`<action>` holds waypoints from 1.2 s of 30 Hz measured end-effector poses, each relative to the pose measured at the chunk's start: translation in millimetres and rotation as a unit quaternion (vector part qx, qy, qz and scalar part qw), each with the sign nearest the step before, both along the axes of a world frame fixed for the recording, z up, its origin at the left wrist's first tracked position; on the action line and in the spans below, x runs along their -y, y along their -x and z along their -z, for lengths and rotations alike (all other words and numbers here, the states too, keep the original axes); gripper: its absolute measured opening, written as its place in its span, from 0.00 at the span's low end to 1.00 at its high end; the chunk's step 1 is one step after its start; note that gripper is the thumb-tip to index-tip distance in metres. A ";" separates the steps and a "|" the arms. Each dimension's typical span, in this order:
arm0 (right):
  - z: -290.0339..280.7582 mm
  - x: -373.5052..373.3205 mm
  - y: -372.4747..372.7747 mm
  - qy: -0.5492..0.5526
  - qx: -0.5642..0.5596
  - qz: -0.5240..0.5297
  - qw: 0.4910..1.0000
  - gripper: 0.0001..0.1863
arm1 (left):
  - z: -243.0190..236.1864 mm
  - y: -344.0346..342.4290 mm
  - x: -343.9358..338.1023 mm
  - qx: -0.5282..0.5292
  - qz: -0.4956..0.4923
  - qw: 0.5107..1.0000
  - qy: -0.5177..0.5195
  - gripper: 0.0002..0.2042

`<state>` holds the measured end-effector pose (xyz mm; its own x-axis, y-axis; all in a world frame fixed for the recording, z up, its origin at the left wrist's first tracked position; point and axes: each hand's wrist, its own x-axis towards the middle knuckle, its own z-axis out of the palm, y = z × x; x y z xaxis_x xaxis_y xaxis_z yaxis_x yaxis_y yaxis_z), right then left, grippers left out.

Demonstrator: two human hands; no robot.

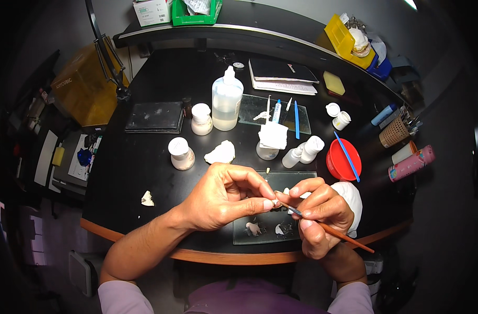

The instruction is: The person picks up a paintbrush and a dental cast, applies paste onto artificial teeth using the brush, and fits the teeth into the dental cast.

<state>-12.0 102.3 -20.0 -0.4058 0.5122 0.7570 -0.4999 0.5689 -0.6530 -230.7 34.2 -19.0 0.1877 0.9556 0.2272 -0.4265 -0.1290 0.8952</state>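
One bottle (227,102), partly filled with clear liquid (226,119), stands beyond the brush (349,239).

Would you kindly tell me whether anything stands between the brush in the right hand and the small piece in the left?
Nothing visible does. The right hand holds the brush with its tip right by the small piece, pinched in the left hand; whether they touch is too small to tell. A glass slab lies below.

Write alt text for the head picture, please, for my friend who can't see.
A left hand pinches a tiny piece while the right hand holds a brown-handled brush close to it, above a glass plate on a black table. Beyond them stand a large bottle and a red bowl.
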 end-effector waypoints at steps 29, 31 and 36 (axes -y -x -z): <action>-0.6 -1.5 0.3 -0.021 0.014 0.004 1.000 0.08 | -1.9 1.4 1.1 -0.009 0.001 1.000 0.006 0.06; -0.6 -0.8 0.7 -0.015 0.006 0.002 1.000 0.08 | -2.4 1.3 1.6 -0.009 0.002 1.000 0.007 0.06; -1.4 -1.5 -1.0 -0.025 0.018 0.006 1.000 0.08 | -3.1 0.8 1.9 -0.004 0.003 1.000 0.013 0.06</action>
